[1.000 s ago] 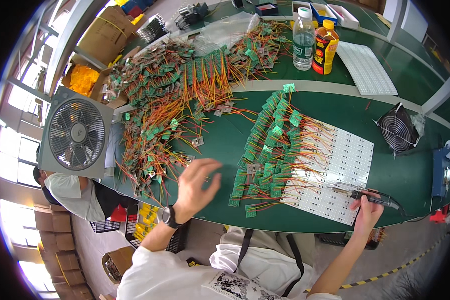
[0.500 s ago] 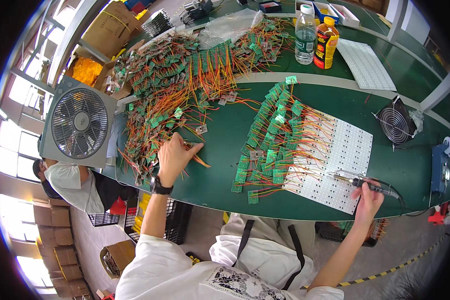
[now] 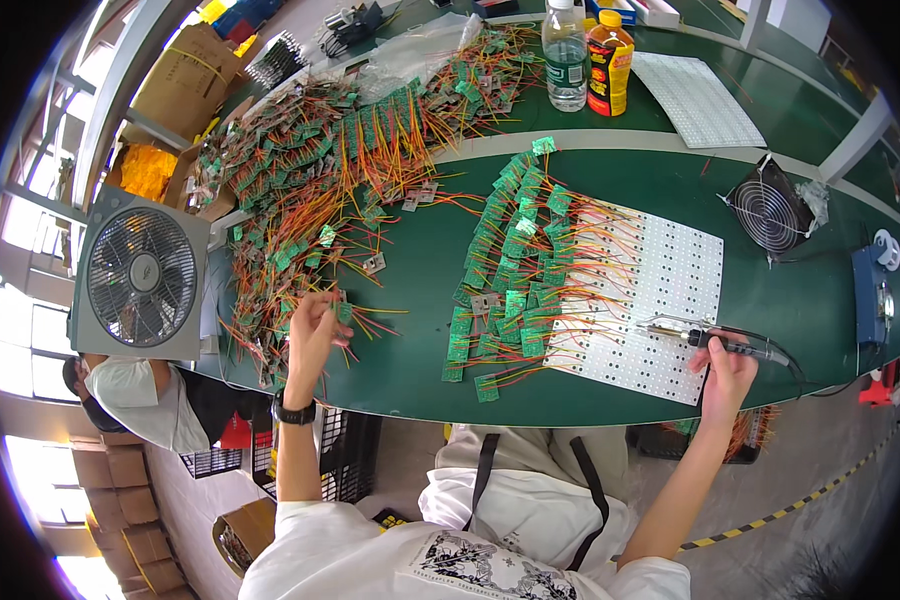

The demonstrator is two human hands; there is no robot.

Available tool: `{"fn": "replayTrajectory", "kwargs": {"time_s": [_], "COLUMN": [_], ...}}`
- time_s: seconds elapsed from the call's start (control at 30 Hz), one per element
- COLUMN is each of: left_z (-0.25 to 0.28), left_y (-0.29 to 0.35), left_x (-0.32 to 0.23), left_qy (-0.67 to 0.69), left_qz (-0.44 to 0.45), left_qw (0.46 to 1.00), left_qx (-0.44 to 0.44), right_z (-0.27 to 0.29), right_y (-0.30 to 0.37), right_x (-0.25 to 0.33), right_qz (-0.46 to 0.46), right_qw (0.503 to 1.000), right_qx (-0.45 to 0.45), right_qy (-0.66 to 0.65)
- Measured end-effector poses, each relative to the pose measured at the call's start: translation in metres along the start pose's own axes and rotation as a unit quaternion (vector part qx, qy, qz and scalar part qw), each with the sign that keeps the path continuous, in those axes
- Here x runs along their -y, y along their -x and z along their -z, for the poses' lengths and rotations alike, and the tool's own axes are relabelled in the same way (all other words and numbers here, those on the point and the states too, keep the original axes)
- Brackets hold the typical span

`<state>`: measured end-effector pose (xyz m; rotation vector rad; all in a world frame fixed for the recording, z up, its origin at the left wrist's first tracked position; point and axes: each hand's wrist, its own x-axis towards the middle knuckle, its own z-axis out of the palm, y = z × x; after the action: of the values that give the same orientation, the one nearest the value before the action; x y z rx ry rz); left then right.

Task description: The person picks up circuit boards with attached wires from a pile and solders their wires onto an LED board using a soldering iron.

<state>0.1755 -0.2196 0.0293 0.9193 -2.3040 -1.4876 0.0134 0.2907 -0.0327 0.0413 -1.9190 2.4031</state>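
My left hand (image 3: 313, 332) is closed on a small green circuit board (image 3: 344, 311) at the right edge of a large pile of wired circuit boards (image 3: 280, 235). Red and yellow wires trail from that board to the right. In my right hand (image 3: 726, 378) is a soldering iron (image 3: 738, 346), its tip pointing left above a white perforated panel (image 3: 682, 265). Overlapping rows of green circuit boards (image 3: 515, 275) lie along the panel's left side, their wires reaching onto it.
A box fan (image 3: 144, 275) stands at the left; a small round fan (image 3: 767, 212) and a blue soldering station (image 3: 872, 295) are at the right. Behind are a clear bottle (image 3: 566, 65), an orange-labelled bottle (image 3: 608, 70) and another white panel (image 3: 700, 100). A person (image 3: 155, 395) sits at far left.
My left hand has drawn toward me and now shows a circuit board in its fingers. The right hand keeps the soldering iron over the panel. The whole view has shifted slightly.
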Motion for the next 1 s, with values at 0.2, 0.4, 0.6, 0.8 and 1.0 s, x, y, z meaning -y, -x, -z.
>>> {"fn": "replayTrajectory", "kwargs": {"time_s": [0.2, 0.4, 0.6, 0.8, 1.0], "left_z": [-0.008, -0.031, -0.077, -0.138, -0.196], "left_y": [0.037, 0.040, 0.061, 0.063, 0.045], "left_x": [-0.023, -0.043, -0.051, -0.082, -0.103], "left_qy": [0.167, 0.171, 0.074, 0.032, -0.050], "left_qz": [0.015, 0.048, -0.066, -0.209, -0.438], "left_qw": [0.986, 0.975, 0.981, 0.898, 0.833], "left_qx": [0.021, 0.131, 0.165, 0.387, 0.334], "right_z": [0.002, 0.000, 0.002, 0.005, -0.002], "right_y": [0.001, 0.000, -0.001, -0.002, 0.001], "right_x": [0.000, 0.001, -0.003, -0.003, 0.001], "right_qz": [-0.010, -0.007, -0.006, -0.007, 0.007], "right_qw": [1.000, 1.000, 1.000, 1.000, 1.000], "right_qx": [0.000, -0.008, -0.004, -0.010, -0.007], "right_qy": [0.003, 0.006, -0.004, -0.018, -0.003]}}
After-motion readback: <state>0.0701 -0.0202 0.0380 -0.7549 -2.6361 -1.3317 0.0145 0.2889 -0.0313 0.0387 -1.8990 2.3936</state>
